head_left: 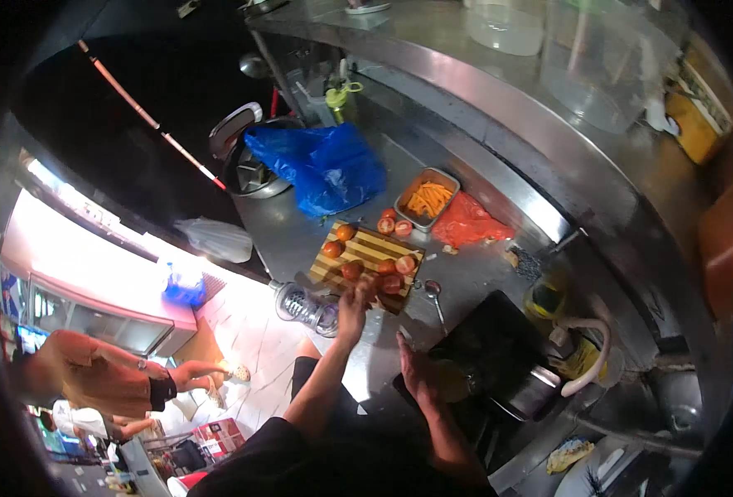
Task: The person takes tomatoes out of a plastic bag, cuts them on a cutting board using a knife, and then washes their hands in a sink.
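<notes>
A striped wooden cutting board lies on the steel counter with whole tomatoes and cut tomatoes on it. My left hand is at the board's near edge, its fingers curled beside the tomato pieces; what they hold, if anything, is hidden. To the left of that hand, a clear blender jar lies tilted at the counter's edge. My right hand is nearer to me, over the counter. A short, pale, blade-like knife tip shows at its fingers; the handle is hidden.
Behind the board stand a metal container of orange strips and a red plastic bag. A spoon and a black tray lie to the right. A blue bag sits farther back. Other people are at the left.
</notes>
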Action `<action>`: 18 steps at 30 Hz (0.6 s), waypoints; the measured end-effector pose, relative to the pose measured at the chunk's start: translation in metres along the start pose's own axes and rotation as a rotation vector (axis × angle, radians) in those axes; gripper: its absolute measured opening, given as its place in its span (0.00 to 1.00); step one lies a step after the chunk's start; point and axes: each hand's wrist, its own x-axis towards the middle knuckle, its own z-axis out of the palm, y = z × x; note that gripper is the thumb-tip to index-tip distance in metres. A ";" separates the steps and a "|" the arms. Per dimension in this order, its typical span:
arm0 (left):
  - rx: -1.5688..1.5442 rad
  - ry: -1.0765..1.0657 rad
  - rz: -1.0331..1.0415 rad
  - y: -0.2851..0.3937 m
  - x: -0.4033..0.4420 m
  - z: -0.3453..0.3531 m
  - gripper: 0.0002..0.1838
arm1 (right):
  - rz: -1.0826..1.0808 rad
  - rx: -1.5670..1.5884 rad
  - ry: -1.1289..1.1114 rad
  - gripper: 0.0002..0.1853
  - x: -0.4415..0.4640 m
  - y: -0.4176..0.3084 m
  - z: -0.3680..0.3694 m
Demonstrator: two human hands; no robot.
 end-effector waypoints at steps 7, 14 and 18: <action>0.120 0.006 -0.106 -0.057 -0.025 -0.014 0.21 | 0.172 0.128 -0.044 0.17 -0.028 -0.014 -0.053; 0.537 0.099 0.243 -0.044 -0.011 0.009 0.19 | 0.122 0.199 0.085 0.19 -0.049 0.008 -0.059; 0.424 0.103 0.240 -0.042 0.005 0.016 0.18 | 0.161 0.148 -0.008 0.20 -0.050 0.001 -0.075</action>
